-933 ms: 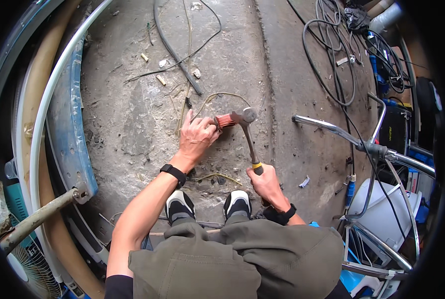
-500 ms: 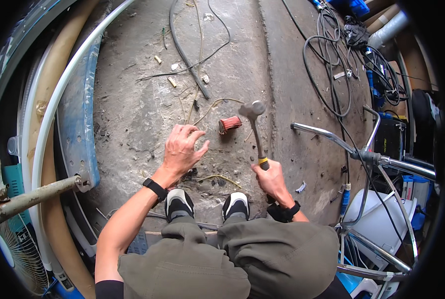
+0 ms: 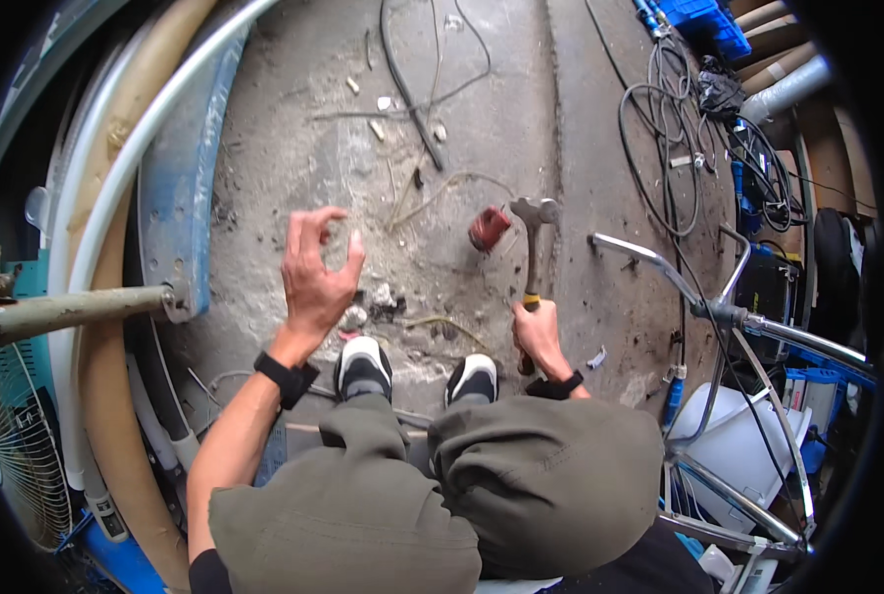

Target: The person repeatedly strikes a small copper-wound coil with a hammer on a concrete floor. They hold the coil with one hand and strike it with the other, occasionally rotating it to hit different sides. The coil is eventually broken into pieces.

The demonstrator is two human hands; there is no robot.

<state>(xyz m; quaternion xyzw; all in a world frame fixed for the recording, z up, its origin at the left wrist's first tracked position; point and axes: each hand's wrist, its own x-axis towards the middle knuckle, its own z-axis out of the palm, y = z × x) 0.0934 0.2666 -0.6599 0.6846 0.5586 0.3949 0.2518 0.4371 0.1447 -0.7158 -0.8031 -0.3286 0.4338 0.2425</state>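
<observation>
My right hand [image 3: 537, 337] grips a claw hammer [image 3: 534, 257] by its handle, near a yellow band. The hammer's metal head is at the far end, just right of a small reddish ridged cylinder [image 3: 489, 229] that looks like a wire-wound coil. The cylinder is blurred and tilted over the concrete floor; whether the hammer touches it I cannot tell. To the left, my left hand [image 3: 321, 272] is raised with thumb and fingers apart and curved, holding nothing. Pale rubble [image 3: 383, 297] lies below it, near my shoes.
A thick dark cable [image 3: 410, 94] and thin wires lie ahead on the concrete. At right are coiled black cables [image 3: 660, 109] and a chrome-legged metal frame [image 3: 724, 315]. Along the left stand a blue metal beam [image 3: 193, 188], long tubes and a fan [image 3: 26, 450].
My left hand has moved left, away from the red cylinder. The cylinder has changed its tilt and is now blurred. The hammer stays in my right hand, and the whole view has shifted.
</observation>
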